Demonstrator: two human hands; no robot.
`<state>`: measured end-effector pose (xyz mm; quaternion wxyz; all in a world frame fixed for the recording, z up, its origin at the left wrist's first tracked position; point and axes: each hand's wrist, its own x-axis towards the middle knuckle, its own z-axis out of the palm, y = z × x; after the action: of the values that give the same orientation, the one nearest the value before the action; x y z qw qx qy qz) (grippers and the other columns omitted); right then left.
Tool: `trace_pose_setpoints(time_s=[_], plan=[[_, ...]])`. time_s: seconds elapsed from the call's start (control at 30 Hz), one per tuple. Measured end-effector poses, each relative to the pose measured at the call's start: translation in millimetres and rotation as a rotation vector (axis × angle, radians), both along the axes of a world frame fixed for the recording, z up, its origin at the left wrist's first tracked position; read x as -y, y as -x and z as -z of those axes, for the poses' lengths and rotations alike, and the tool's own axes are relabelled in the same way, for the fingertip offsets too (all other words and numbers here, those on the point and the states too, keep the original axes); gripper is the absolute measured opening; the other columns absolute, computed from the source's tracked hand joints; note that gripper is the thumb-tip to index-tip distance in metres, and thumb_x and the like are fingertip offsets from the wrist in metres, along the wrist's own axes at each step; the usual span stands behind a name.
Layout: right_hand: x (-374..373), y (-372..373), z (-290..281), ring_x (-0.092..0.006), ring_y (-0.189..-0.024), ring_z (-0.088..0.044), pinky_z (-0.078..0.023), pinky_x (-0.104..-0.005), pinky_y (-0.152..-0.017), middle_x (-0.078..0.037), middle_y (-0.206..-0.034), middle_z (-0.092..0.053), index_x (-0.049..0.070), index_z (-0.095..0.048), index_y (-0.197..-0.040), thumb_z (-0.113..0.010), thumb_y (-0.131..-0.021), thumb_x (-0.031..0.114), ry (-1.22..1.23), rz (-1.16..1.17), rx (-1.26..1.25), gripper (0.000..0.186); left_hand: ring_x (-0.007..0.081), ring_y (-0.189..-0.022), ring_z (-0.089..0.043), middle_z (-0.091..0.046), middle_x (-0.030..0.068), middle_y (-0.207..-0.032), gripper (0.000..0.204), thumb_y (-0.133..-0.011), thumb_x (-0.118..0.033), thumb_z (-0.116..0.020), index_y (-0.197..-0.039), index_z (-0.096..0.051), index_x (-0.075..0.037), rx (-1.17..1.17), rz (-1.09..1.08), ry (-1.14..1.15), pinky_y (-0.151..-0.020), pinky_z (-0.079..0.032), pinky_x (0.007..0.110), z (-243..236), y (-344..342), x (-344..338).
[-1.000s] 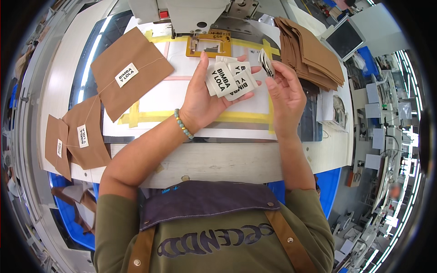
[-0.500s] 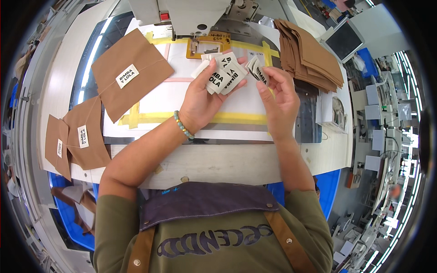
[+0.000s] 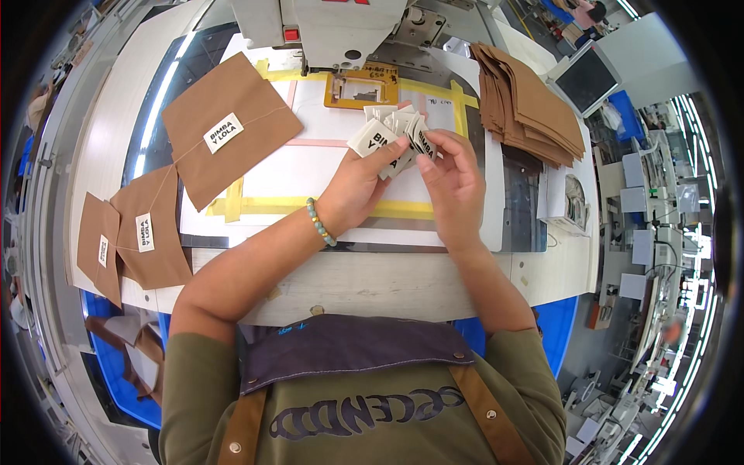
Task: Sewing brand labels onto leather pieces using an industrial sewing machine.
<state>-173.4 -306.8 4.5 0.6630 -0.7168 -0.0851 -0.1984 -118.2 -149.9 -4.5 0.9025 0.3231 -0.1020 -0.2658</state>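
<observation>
A loose pile of white labels (image 3: 370, 139) with black lettering rests in my left hand (image 3: 350, 188), its thumb pressed over them. My right hand (image 3: 459, 182) pinches a small stack of labels (image 3: 424, 138) between thumb and fingers, right against the pile. Both hands are above the white work sheet (image 3: 283, 174), in front of the sewing machine (image 3: 353, 35). Just beyond the labels, under the machine head, lies a yellow clamp frame (image 3: 335, 99) with a rectangular opening.
On the left lie brown pieces (image 3: 194, 159), each bearing a white label and joined by thread. A stack of brown pieces (image 3: 535, 116) sits at the back right, near a screen (image 3: 587, 75). A white box (image 3: 564, 205) stands at the right edge. Yellow tape (image 3: 267, 205) borders the sheet.
My right hand has moved left, bringing its small stack from beside the pile up against it. The labels in my left hand have shifted and fanned differently.
</observation>
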Motion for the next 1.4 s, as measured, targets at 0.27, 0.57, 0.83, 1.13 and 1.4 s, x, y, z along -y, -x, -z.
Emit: trace_pose_setpoints(time_s=[0.27,0.57,0.83,1.13,1.4], plan=[[8,-5,3,-0.0172,-0.118,-0.067,-0.055,-0.0342,-0.104,-0.011,-0.133,-0.066,-0.002,-0.069,-0.134,-0.081,-0.101,0.009,-0.017,-0.017,-0.074,0.037,0.0146,-0.126,-0.067,-0.069,0.0039,-0.139,0.052,-0.108,-0.024,-0.075,-0.153,-0.054,-0.008,-0.023,0.02,-0.186,-0.102,-0.06,0.036,7,-1,0],[3,0,3,-0.0146,-0.115,-0.067,-0.056,-0.0308,-0.093,-0.007,-0.126,-0.07,0.002,-0.073,-0.129,-0.084,-0.098,0.011,-0.029,0.049,-0.154,0.035,0.0122,-0.114,-0.069,-0.071,0.0044,-0.127,0.061,-0.105,-0.037,-0.079,-0.153,-0.053,-0.009,0.017,-0.077,-0.248,-0.097,-0.059,0.033,7,1,1],[-15,1,4,-0.0177,-0.105,-0.07,-0.058,-0.0313,-0.087,-0.011,-0.131,-0.069,-0.001,-0.074,-0.128,-0.081,-0.097,0.006,0.257,0.076,0.018,0.032,0.0111,-0.119,-0.065,-0.066,0.0025,-0.128,0.073,-0.107,-0.043,-0.075,-0.164,-0.044,-0.008,-0.018,0.051,-0.185,-0.1,-0.055,0.033,3,5,-2],[8,3,-12,-0.0307,-0.127,-0.065,-0.05,-0.0435,-0.111,-0.015,-0.148,-0.066,0.003,-0.075,-0.131,-0.076,-0.101,0.012,0.669,0.153,0.248,0.032,0.0157,-0.11,-0.069,-0.07,0.0062,-0.125,0.055,-0.109,-0.032,-0.072,-0.155,-0.055,-0.009,-0.08,-0.11,-0.196,-0.102,-0.055,0.033,-6,4,-3],[16,-2,-28,-0.0375,-0.146,-0.054,-0.042,-0.049,-0.122,-0.014,-0.153,-0.065,0.004,-0.067,-0.145,-0.082,-0.094,0.028,0.648,-0.074,0.328,0.058,0.0205,-0.114,-0.073,-0.073,0.0101,-0.123,0.047,-0.101,-0.008,-0.069,-0.146,-0.057,-0.007,0.003,0.482,-0.212,-0.083,-0.064,0.038,13,-2,-12]])
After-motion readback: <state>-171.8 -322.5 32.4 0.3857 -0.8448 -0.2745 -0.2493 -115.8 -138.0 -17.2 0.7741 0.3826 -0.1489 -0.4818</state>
